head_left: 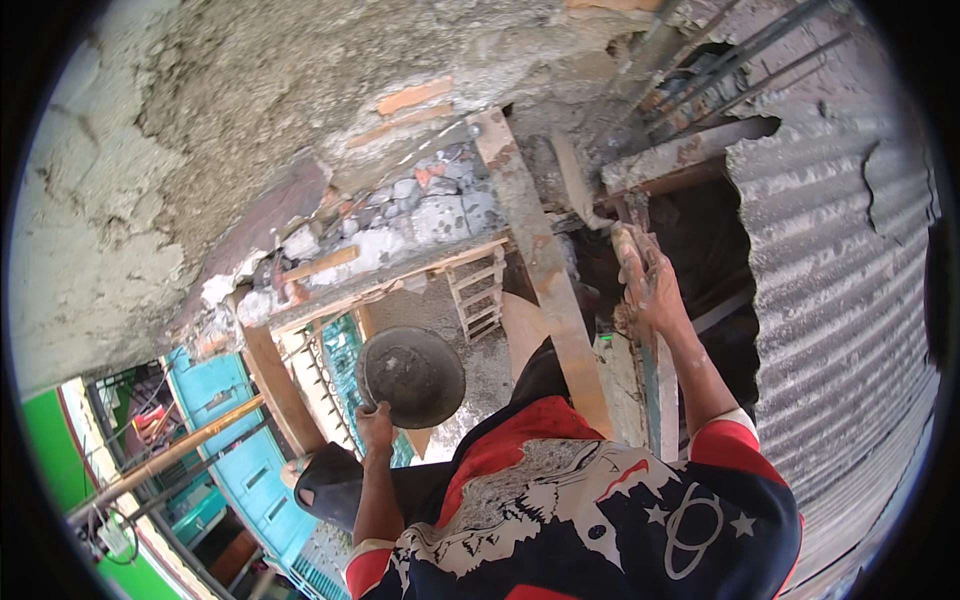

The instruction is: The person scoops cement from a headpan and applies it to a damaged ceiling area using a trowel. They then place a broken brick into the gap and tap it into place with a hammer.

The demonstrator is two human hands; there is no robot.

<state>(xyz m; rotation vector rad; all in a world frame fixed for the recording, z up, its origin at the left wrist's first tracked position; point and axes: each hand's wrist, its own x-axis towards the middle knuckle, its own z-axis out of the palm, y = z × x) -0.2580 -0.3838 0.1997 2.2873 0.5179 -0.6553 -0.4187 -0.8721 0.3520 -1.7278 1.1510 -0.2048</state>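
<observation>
Rough, peeling grey masonry wall [250, 100] curves across the top, its broken edge packed with pale grey stone rubble [430, 205], and thin dark metal rods [765, 50] jut out at the upper right. Grey corrugated roofing sheet [840, 280] fills the right side, and a long grey-brown board [545, 265] slants down between the two hands. Down at the left, the left hand [375, 425] has its grip curled on the near rim of a round dark basin [446, 398], grey wet-looking mix [405, 370] lying in the bottom. Over on the right, the right hand [648, 275] is clasped around the handle end of a long-bladed, mortar-grey trowel [573, 175], and that blade points away toward the wall, beyond the board. Whether it touches the masonry, I can't tell from this angle. My read: this is the mortar-working step, the trowel at the wall and the supply basin held to the side. What the next move calls for, I'd judge, is a steady left hold so the basin doesn't tip, and a controlled right wrist, keeping the blade clear of the board's edge and those rods.
</observation>
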